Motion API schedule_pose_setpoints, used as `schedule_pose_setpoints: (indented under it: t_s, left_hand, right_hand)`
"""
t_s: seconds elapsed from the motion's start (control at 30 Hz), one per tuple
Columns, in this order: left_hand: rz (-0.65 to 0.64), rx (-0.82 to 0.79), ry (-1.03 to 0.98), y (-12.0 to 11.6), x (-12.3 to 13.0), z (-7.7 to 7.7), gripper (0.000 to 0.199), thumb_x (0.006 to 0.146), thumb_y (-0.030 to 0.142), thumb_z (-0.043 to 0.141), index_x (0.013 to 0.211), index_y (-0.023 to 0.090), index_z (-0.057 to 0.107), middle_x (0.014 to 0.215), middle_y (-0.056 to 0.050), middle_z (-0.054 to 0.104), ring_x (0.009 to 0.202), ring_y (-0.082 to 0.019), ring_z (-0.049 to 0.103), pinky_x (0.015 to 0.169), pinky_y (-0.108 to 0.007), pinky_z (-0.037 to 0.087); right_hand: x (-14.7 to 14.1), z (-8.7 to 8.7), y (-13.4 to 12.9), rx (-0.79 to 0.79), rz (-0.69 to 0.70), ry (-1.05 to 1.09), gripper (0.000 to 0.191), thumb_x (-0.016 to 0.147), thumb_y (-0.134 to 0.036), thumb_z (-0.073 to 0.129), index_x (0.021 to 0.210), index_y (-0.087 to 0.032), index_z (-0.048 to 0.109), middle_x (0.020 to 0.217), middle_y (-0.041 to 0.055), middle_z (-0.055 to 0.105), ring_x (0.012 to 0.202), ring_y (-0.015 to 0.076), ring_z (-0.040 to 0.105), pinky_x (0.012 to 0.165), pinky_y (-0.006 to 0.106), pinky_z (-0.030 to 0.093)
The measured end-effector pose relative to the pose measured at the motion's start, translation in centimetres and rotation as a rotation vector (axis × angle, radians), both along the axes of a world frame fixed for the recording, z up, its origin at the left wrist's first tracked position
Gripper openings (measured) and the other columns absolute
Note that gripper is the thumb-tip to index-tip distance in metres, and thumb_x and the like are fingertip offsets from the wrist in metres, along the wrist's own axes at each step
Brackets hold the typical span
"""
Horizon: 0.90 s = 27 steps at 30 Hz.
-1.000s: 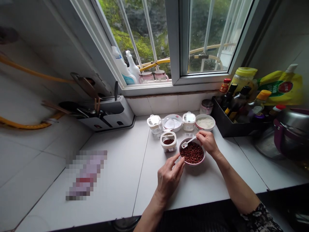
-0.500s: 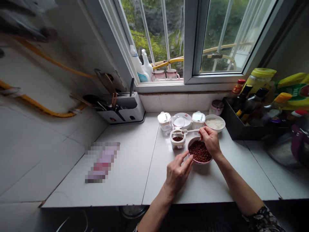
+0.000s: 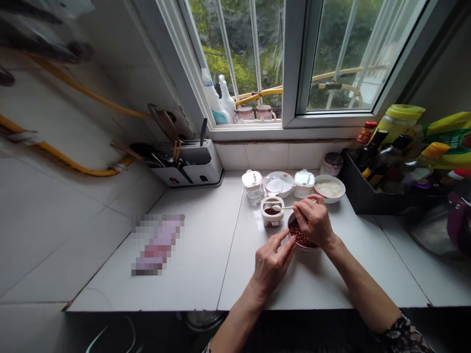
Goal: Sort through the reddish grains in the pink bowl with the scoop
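Note:
My right hand (image 3: 314,220) is closed around the handle of a small white spoon (image 3: 285,208). The spoon's bowl end is at the mouth of a clear jar with a white rim (image 3: 273,221), which has dark red bits inside that look like Sichuan peppercorns. Under that hand stands a pink-rimmed bowl (image 3: 308,248) of the same dark red peppercorns (image 3: 300,235), partly hidden by the fingers. My left hand (image 3: 270,262) grips the near-left rim of this bowl between thumb and fingers.
Behind the jar are two white-lidded jars (image 3: 252,180) (image 3: 304,181), a white plate (image 3: 279,181) and a bowl of white grains (image 3: 329,189). A dark bottle box (image 3: 371,198) stands right, a utensil holder (image 3: 193,169) left. A blurred purple packet (image 3: 158,245) lies at left.
My right hand has moved left and down over the bowl, tipping the spoon's end lower into the jar's mouth. My left hand stays on the bowl's rim. The view has shifted slightly.

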<state>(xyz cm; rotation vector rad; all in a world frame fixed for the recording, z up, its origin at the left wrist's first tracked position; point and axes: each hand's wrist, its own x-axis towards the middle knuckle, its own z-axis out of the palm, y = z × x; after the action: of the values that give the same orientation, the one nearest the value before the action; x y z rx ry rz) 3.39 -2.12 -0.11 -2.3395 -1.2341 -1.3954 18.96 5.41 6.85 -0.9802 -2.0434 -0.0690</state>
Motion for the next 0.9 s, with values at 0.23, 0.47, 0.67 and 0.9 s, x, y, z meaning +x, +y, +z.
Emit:
schedule_pose_setpoints:
  t_s: [0.23,0.47,0.67,0.9]
  left_hand:
    - [-0.014,-0.019,-0.014,-0.1,0.0,0.2,0.021,0.095,0.016,0.058,0.114,0.019,0.068,0.113,-0.012,0.071,0.096,-0.019,0.071,0.074,-0.026,0.062]
    - [-0.018,-0.002,-0.013,0.0,-0.1,0.0,0.022,0.094,0.014,0.059,0.114,0.018,0.067,0.112,-0.013,0.07,0.093,-0.019,0.071,0.07,-0.025,0.062]
    - [-0.02,-0.015,-0.019,0.0,-0.1,-0.1,0.026,0.094,0.014,0.058,0.118,0.021,0.067,0.113,-0.012,0.071,0.094,-0.019,0.071,0.073,-0.025,0.061]
    - [-0.025,-0.008,-0.007,0.0,-0.3,-0.1,0.029,0.093,0.012,0.058,0.12,0.021,0.066,0.114,-0.011,0.071,0.092,-0.018,0.072,0.071,-0.025,0.061]
  right_hand:
    - [4.0,0.0,0.3,-0.063,-0.126,0.2,0.028,0.088,-0.025,0.049,0.06,-0.023,0.053,0.057,0.0009,0.057,0.062,0.0188,0.053,0.075,0.035,0.043]
    - [5.8,0.2,0.6,0.058,-0.164,-0.026,0.028,0.084,-0.019,0.051,0.056,-0.022,0.049,0.052,-0.0011,0.052,0.054,0.0149,0.044,0.079,0.034,0.041]
    - [5.4,0.1,0.4,0.008,-0.133,-0.228,0.024,0.083,-0.018,0.053,0.06,-0.021,0.054,0.059,0.0011,0.06,0.058,0.0152,0.048,0.088,0.036,0.037]
    - [3.9,-0.4,-0.2,-0.112,0.054,-0.214,0.027,0.088,-0.019,0.048,0.061,-0.021,0.053,0.059,-0.0007,0.06,0.056,0.0129,0.046,0.089,0.034,0.038]
